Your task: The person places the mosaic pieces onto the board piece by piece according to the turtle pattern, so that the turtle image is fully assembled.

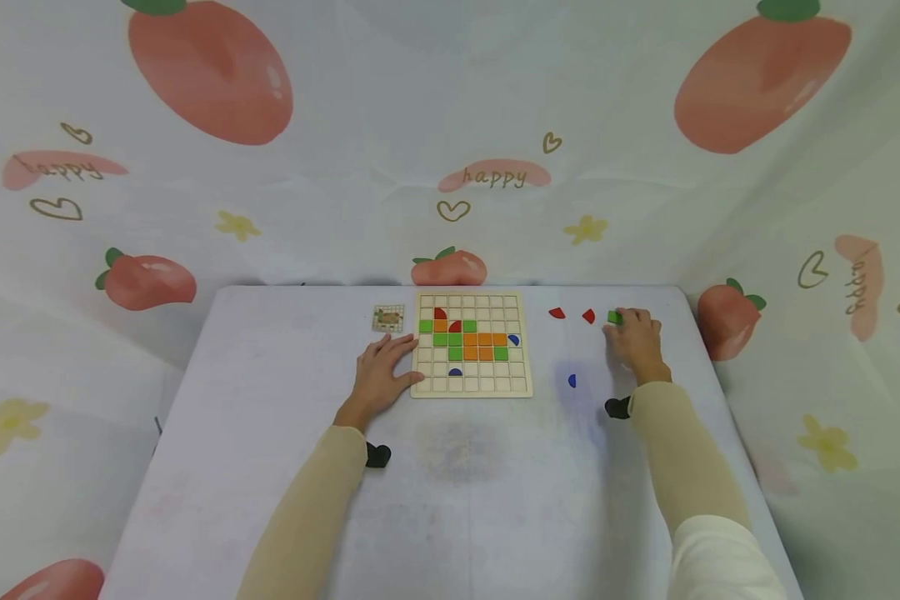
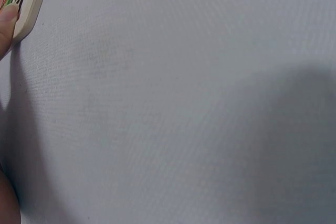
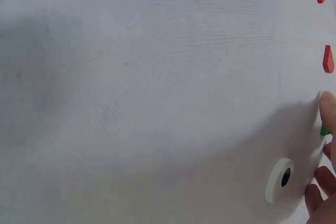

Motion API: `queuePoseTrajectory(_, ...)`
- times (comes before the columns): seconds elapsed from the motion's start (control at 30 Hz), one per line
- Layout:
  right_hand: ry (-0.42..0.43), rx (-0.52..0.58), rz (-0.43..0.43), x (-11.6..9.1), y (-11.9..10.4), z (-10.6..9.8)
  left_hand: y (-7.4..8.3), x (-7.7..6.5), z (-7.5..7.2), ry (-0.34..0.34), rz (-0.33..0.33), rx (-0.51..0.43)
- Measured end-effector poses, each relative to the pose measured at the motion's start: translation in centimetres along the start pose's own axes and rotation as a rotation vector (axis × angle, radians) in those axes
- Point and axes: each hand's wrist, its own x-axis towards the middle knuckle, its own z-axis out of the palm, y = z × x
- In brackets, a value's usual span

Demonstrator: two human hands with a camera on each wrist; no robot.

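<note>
A wooden grid board lies on the table, with green and orange squares, red quarter-circles and blue half-circles on its cells. My left hand rests along the board's left edge, fingers spread; its thumb touches the board's corner in the left wrist view. At the right, my right hand pinches a green square tile between thumb and fingers. Much of that tile is hidden by the fingers. Beside this hand in the right wrist view stands a small white disc-like piece with a black spot.
Two red pieces, one nearer and one farther left, lie between the board and my right hand. A blue half-circle lies closer to me. Left of the board is a small picture card. A printed cloth hangs behind the table.
</note>
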Motion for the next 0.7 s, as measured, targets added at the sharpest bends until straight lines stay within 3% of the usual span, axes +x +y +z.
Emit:
queuePoseTrajectory(0.37, 0.095, 0.091, -0.012, -0.31, 0.12, 0.39, -0.14, 0.21, 0.19, -0.005, -0.010, 0.006)
queuePoseTrajectory(0.7, 0.025, -0.021, 0.016, -0.49, 0.02, 0.11, -0.42, 0.30, 0.34, 0.000, -0.003, -0.004)
